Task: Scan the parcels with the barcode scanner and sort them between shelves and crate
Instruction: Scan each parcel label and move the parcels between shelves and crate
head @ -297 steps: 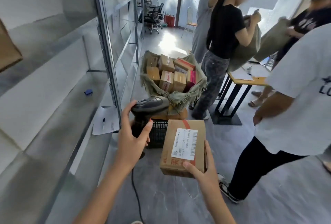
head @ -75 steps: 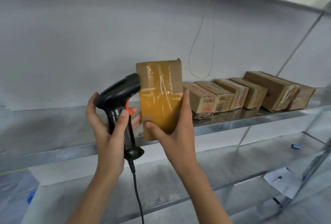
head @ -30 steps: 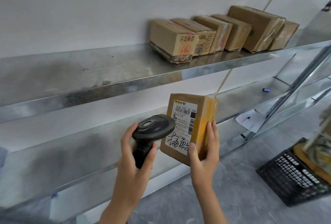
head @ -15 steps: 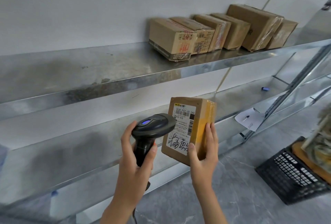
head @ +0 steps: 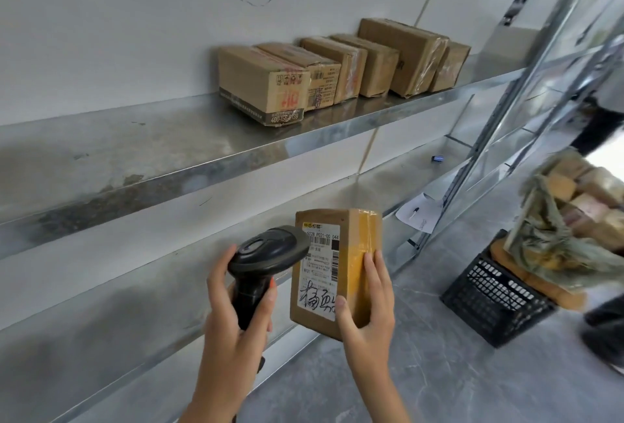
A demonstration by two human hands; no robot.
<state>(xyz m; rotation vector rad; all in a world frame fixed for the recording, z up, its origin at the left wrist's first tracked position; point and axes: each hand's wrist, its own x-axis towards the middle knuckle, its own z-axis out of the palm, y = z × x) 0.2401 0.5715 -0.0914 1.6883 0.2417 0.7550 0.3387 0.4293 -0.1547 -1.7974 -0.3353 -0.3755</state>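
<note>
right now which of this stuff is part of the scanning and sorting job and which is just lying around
Part of the job:
- barcode scanner, gripped by the left hand
- labelled parcel, held by the right hand
- parcels in a row on the upper shelf
- black crate

Lying about:
- paper sheet
- small blue item on the lower shelf

Parcels (head: 337, 71) on upper shelf (head: 135, 152); crate (head: 493, 297) on floor, right.

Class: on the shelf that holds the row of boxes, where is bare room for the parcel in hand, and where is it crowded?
The upper shelf lies bare left of the row of boxes, from the leftmost box to the picture's left edge. From there right to the metal upright, the boxes stand packed side by side.
</note>
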